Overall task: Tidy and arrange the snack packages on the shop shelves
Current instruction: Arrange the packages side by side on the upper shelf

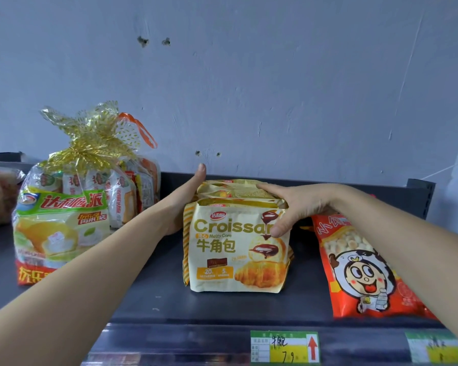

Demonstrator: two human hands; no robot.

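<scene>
Shelf [148, 273] (dark, below scuffed wall [275, 88]) bears croissant packs [230, 249], left hand [183, 204] flat alongside, right hand [294, 204] gripping them.

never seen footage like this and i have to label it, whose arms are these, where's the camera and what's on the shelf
There is no machine here: these are a person's two bare arms, filmed by one wide-angle camera worn on their head, looking forward and down. That is why the arms reach in from the bottom corners. In front is a dark shop shelf. In the middle stands a row of yellow croissant packs. The left hand presses flat against the row's left side. The right hand grips it from the top, thumb on the front pack. To the left stand a green-labelled cake bag and, behind it, a gold-ribboned bag. To the right lies a red snack bag with a cartoon face. A price tag sits on the shelf's front edge.
</scene>
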